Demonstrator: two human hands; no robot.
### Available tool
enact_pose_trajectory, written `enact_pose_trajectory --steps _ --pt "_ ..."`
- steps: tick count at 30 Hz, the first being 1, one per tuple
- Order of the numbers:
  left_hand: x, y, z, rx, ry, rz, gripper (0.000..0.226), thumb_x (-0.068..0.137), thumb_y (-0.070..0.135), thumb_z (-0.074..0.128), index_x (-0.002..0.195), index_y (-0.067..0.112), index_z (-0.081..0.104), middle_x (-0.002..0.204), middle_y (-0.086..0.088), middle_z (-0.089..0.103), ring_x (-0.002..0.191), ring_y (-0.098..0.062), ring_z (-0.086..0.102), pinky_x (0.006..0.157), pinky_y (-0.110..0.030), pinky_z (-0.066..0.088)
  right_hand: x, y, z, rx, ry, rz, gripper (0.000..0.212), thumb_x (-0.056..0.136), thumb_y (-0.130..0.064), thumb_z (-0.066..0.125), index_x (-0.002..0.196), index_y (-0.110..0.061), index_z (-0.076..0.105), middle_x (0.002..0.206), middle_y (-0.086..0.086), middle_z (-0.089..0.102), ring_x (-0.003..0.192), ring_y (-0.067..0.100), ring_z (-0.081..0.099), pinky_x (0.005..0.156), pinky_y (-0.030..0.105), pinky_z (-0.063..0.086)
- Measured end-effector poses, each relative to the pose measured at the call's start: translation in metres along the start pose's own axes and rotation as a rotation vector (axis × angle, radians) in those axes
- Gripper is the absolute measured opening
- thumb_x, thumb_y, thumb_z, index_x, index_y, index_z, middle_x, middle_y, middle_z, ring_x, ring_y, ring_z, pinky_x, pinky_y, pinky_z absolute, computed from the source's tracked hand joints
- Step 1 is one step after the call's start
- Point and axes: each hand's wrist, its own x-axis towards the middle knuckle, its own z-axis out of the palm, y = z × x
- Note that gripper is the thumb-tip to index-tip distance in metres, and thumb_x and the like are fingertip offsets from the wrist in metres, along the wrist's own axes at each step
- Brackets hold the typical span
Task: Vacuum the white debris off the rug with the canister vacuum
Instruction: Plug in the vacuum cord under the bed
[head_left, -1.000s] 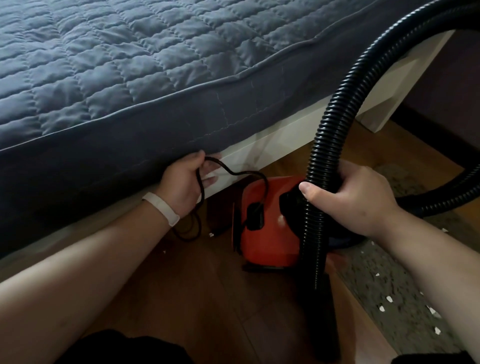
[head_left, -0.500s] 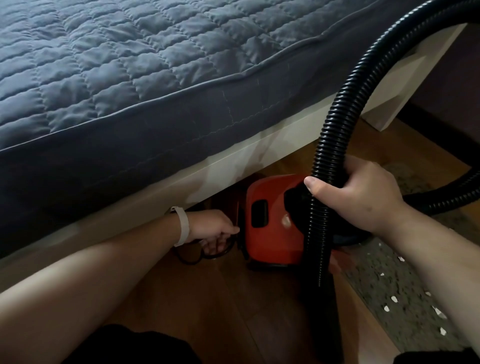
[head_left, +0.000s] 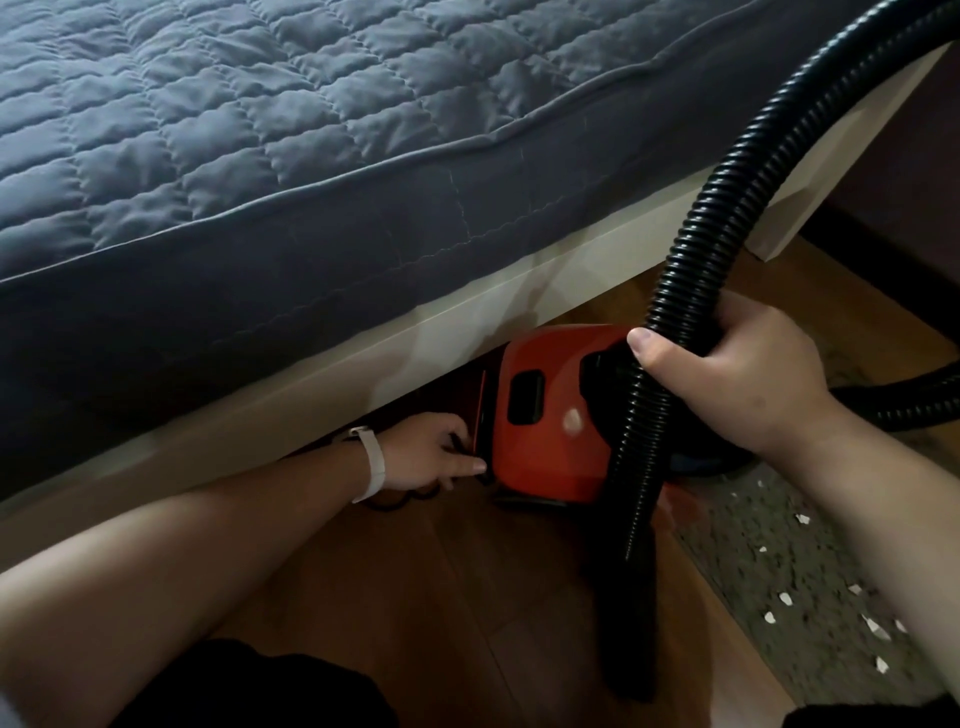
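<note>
1. A bedroom in a home is showing here: a bed (head_left: 260, 130) under a quilted grey-blue cover is filling the upper left and centre of the frame.
2. A pale bed frame (head_left: 571, 280) is running diagonally beneath the mattress toward a squared corner at the upper right.
3. A brown wooden floor (head_left: 441, 597) is stretching across the lower centre.
4. A speckled rug (head_left: 769, 545) is lying at the lower right, with white debris (head_left: 785, 598) scattered over it.
5. A red canister vacuum (head_left: 540, 447) is sitting at the bed's edge, right of centre, its black ribbed hose (head_left: 727, 197) arching to the upper right and its cord (head_left: 389, 503) looping on the floor just left of it.
</note>
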Motion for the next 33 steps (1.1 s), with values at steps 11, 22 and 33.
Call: enact_pose_trajectory --steps 11,22,33 --pt "0.012 0.0 -0.009 -0.237 0.401 -0.146 0.012 0.098 0.022 0.055 0.094 0.015 0.047 0.082 -0.013 0.069 0.061 -0.02 0.065 0.05 -0.026 0.048 0.001 0.006 0.001 0.025 -0.021 -0.012 0.047 0.062 -0.076 0.053 0.075 -0.031 0.061 0.073 -0.015 0.066 0.075 0.003 0.062 0.072 0.034 0.048" --pt "0.022 0.04 -0.022 -0.279 0.65 0.101 0.009 0.097 0.014 0.05 0.091 0.02 0.05 0.089 -0.006 0.066 0.072 -0.017 0.069 0.066 -0.034 0.056 0.0 0.009 0.004 -0.023 -0.084 -0.035 0.037 0.067 -0.068 0.058 0.074 -0.032 0.059 0.072 -0.017 0.064 0.075 0.0 0.06 0.068 0.031 0.043" --pt "0.025 0.003 -0.002 -0.769 0.042 -0.033 0.045 0.099 0.051 0.041 0.129 0.023 0.06 0.127 -0.005 0.064 0.117 -0.027 0.059 0.107 -0.048 0.041 0.001 0.014 -0.005 0.197 -0.046 -0.067 0.04 0.065 -0.068 0.062 0.079 -0.031 0.063 0.077 -0.013 0.069 0.074 0.012 0.067 0.076 0.043 0.055"
